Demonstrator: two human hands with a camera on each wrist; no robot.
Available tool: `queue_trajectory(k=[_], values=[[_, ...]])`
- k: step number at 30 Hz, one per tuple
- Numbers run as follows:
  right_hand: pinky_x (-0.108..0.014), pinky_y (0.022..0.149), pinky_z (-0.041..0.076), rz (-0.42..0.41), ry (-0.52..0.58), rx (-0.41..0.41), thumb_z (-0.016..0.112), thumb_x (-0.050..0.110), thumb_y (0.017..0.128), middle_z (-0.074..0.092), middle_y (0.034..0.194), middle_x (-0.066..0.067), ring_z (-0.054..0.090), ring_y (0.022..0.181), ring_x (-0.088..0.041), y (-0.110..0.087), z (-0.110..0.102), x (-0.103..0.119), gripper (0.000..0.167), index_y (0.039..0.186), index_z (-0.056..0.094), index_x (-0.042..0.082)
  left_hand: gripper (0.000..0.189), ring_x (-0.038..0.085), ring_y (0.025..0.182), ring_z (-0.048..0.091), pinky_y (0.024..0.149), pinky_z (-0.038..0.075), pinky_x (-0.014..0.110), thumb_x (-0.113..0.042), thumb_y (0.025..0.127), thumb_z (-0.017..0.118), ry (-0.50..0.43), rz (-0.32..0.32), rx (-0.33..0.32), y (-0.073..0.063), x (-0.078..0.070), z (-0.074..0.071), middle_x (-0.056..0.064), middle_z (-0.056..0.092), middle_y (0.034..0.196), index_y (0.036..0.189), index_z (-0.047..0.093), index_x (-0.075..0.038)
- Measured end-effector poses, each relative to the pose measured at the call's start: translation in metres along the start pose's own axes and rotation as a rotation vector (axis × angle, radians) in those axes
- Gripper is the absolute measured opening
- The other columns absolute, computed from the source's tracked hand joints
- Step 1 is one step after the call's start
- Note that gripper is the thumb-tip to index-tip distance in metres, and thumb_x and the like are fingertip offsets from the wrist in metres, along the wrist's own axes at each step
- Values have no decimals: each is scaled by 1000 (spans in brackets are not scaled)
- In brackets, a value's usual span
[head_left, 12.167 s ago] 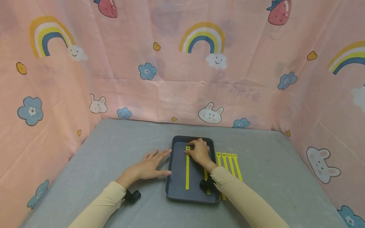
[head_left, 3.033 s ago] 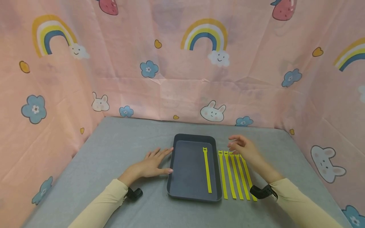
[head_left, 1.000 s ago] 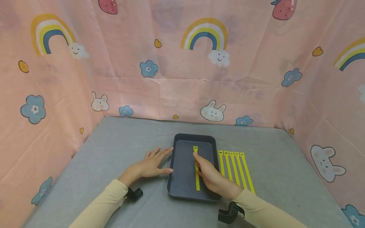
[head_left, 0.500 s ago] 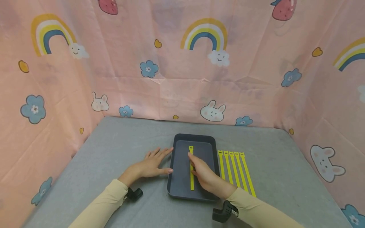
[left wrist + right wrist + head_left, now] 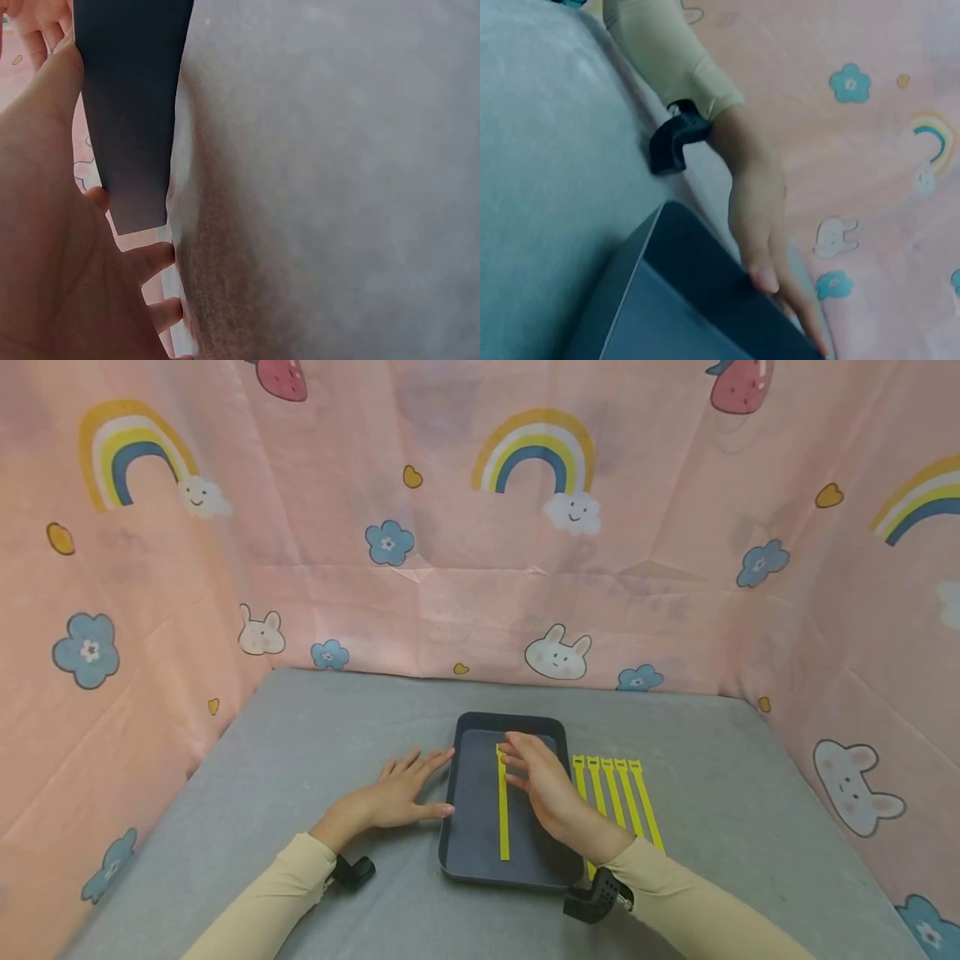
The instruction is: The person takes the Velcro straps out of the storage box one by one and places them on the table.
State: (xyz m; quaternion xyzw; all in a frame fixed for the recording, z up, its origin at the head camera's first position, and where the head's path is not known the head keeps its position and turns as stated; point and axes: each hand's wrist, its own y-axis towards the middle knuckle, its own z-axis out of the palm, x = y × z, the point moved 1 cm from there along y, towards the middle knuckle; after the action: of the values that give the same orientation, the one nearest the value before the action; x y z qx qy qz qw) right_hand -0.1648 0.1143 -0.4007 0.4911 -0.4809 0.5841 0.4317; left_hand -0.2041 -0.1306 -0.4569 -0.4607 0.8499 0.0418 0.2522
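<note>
A yellow cable tie [image 5: 504, 814], a flat strap with a slotted head, lies lengthwise in the dark grey tray [image 5: 517, 875], slightly left of its middle. Over the tray, my right hand [image 5: 551, 789] has its fingers loosely extended by the strap's head, fingertips overlapping its right edge in the head view. Spread fingers of my left hand [image 5: 393, 793] touch the tray's left rim. The left wrist view shows this hand [image 5: 67, 247] along the tray's dark outer wall [image 5: 135, 112]; in the right wrist view, it [image 5: 757, 202] reaches over the rim.
Several more yellow cable ties [image 5: 642, 797] lie side by side right of the tray, partly hidden by my right forearm. A grey cloth covers the table [image 5: 345, 710]. A pink patterned curtain [image 5: 435, 610] encloses the back and sides.
Three seconds ago my right hand was over the row at right. It then slid the tie in the tray leftward; within the last half second its fingers moved up toward the tie's head.
</note>
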Motion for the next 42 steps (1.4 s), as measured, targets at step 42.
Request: queue_trajectory(k=[42], values=[[-32, 70, 54, -44, -626, -160, 73, 23, 90, 71, 103, -18, 66, 81, -22, 82, -34, -44, 40, 123, 65, 1, 89, 40, 155, 5, 119, 5, 69, -71, 90, 52, -1, -4, -1, -1, -2, 0, 3, 16, 168, 159, 6, -39]])
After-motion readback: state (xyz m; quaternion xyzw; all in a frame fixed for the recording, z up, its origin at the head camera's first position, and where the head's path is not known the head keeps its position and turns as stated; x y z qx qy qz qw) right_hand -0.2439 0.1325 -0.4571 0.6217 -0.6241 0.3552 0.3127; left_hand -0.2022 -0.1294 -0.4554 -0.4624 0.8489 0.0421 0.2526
